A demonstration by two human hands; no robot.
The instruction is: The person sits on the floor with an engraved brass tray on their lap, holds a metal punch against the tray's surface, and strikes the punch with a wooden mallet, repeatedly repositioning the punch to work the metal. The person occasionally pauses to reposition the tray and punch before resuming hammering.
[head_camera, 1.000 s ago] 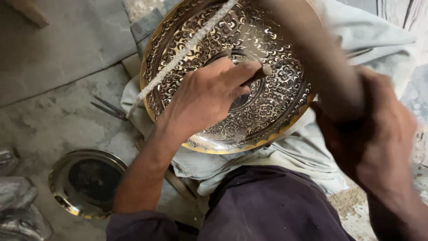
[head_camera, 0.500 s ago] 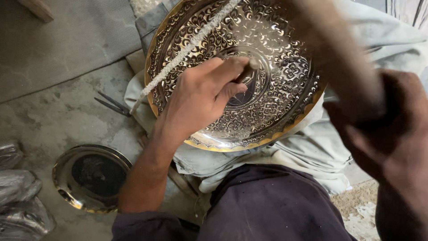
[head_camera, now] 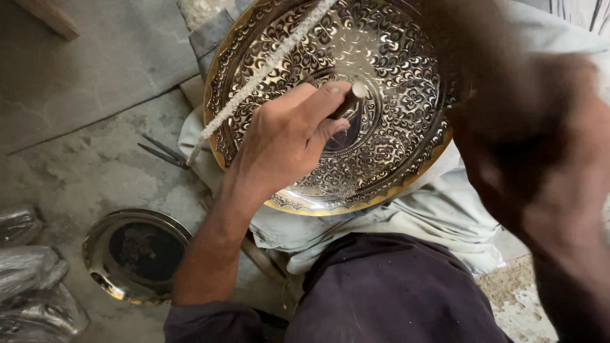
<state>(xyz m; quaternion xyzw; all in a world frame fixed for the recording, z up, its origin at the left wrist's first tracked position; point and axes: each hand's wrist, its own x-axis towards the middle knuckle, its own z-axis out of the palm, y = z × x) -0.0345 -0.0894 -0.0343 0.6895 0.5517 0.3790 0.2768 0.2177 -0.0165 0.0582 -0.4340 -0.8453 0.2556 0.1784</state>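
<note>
Rough concrete floor (head_camera: 82, 171) stretches under a metalworker seated low, seen from above. At far left lie crumpled plastic-wrapped bundles (head_camera: 28, 286), and beside them a small round brass dish (head_camera: 136, 254) with a dark centre; a pair of thin metal tongs (head_camera: 162, 152) rests near the cloth's edge. A pale cloth (head_camera: 406, 222) cushions the large engraved brass tray (head_camera: 330, 101), propped on the worker's lap and crossed by a white twisted cord (head_camera: 267, 70). The left hand (head_camera: 286, 140) is closed around a slim punch (head_camera: 349, 98), its tip set near the tray's centre. At right, the right hand (head_camera: 540, 171) is blurred mid-swing; its fingers look curled, though what they hold cannot be told. By the look of it, chasing of the pattern is under way, a stage demanding that the punch sit steady under each blow.
</note>
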